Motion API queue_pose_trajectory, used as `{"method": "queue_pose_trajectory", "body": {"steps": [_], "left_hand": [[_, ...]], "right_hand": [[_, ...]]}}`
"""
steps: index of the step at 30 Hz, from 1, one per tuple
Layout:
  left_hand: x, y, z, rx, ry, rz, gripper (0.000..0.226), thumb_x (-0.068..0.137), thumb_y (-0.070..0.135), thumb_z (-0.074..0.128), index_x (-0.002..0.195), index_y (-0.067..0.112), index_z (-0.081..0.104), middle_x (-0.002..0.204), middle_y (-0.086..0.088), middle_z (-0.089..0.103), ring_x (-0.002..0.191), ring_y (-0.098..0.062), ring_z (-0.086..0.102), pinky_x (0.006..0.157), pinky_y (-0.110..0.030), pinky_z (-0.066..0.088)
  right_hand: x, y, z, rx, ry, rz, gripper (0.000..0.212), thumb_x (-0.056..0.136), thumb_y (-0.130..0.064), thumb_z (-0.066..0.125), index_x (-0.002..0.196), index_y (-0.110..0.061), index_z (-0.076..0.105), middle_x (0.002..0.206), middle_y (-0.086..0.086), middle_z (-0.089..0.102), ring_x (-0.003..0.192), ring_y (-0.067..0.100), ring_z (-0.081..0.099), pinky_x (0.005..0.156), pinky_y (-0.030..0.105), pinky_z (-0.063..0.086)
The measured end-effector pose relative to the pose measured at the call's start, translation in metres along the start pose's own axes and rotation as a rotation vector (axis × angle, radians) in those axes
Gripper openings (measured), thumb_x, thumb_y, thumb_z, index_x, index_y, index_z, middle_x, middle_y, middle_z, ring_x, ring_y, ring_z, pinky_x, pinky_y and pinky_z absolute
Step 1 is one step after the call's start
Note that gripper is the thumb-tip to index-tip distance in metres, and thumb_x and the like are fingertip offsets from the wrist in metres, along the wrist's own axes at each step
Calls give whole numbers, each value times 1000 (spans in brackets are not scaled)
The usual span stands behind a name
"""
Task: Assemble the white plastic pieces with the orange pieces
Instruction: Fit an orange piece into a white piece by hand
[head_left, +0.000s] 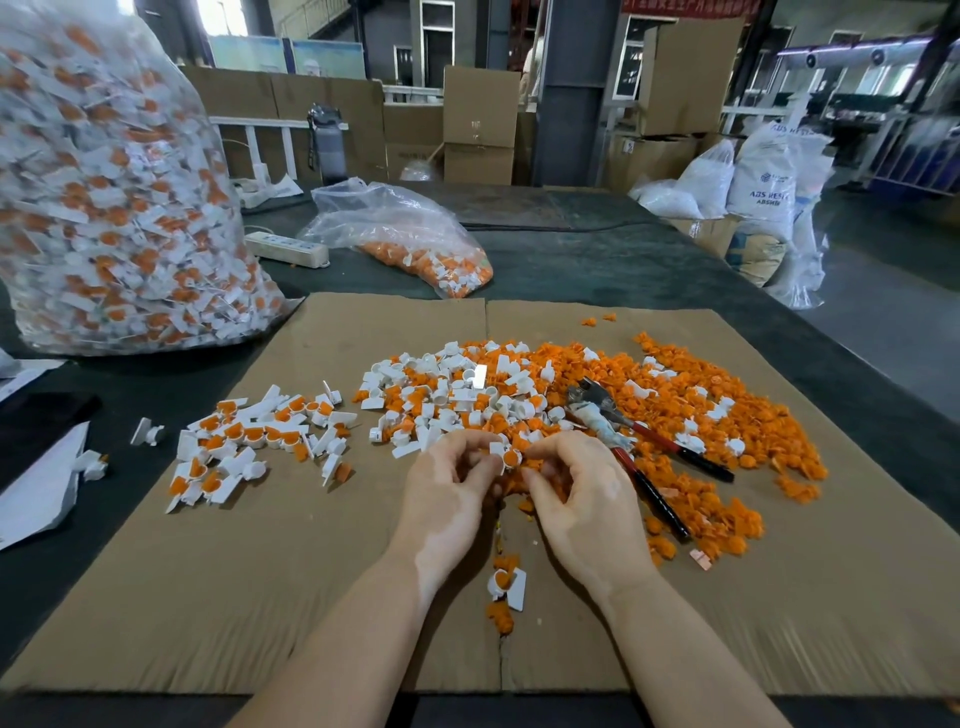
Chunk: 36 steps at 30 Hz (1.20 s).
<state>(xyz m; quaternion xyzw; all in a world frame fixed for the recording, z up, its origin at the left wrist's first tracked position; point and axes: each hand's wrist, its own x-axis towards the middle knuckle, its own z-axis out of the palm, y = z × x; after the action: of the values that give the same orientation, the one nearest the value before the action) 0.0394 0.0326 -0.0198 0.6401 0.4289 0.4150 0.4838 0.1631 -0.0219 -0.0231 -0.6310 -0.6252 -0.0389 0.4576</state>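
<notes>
Both hands meet over the middle of the cardboard sheet (291, 571). My left hand (447, 488) pinches a white plastic piece (497, 451). An orange piece (511, 458) sits in that white piece, and the fingertips of my right hand (576, 493) pinch it. Just beyond the hands lies a mixed heap of loose white pieces (457, 395). Loose orange pieces (691, 415) spread to the right. A group of joined white-and-orange pieces (254, 441) lies to the left. One joined piece (506, 584) lies between my forearms.
Red-handled pliers (644, 457) lie on the orange heap by my right hand. A big clear bag of joined pieces (104, 182) stands at the left. A smaller bag (415, 244), a power strip (288, 249) and a water bottle (327, 145) lie further back.
</notes>
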Motion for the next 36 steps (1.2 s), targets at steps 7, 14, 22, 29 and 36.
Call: {"method": "queue_pose_trajectory", "body": {"steps": [7, 14, 22, 29, 36], "left_hand": [[0, 0, 0, -29, -22, -12, 17, 91, 10, 58, 91, 26, 64, 76, -6, 65, 65, -10, 62, 72, -35, 53], [0, -1, 0, 23, -37, 19, 11, 91, 17, 59, 93, 27, 64, 81, -2, 67, 71, -7, 62, 62, -12, 48], [-2, 0, -2, -33, -46, 30, 10, 89, 19, 62, 98, 22, 63, 81, -9, 66, 74, -17, 64, 65, -23, 53], [-2, -1, -2, -20, -50, 34, 10, 89, 20, 61, 99, 21, 63, 78, -4, 65, 68, -8, 63, 64, -19, 54], [-2, -1, -1, -13, -46, 36, 9, 89, 21, 61, 98, 24, 62, 79, -4, 66, 70, -10, 64, 64, -21, 55]], "right_hand": [[1, -1, -1, -1, -31, -52, 24, 79, -8, 72, 101, -14, 69, 82, -11, 54, 83, 5, 49, 79, 12, 40], [2, -1, -3, 11, -49, -60, 23, 81, -6, 70, 103, -13, 71, 83, -10, 53, 85, 8, 50, 80, 17, 41], [1, -1, -2, 12, -56, -47, 25, 81, -9, 70, 105, -15, 70, 87, -8, 58, 89, 7, 52, 83, 11, 40], [2, -1, -2, 8, -47, -48, 21, 81, -10, 71, 101, -14, 70, 86, -7, 59, 88, 8, 53, 80, 17, 45], [1, -1, -3, 22, -43, -65, 23, 80, -12, 72, 102, -14, 70, 87, -7, 60, 88, 9, 54, 82, 17, 44]]}}
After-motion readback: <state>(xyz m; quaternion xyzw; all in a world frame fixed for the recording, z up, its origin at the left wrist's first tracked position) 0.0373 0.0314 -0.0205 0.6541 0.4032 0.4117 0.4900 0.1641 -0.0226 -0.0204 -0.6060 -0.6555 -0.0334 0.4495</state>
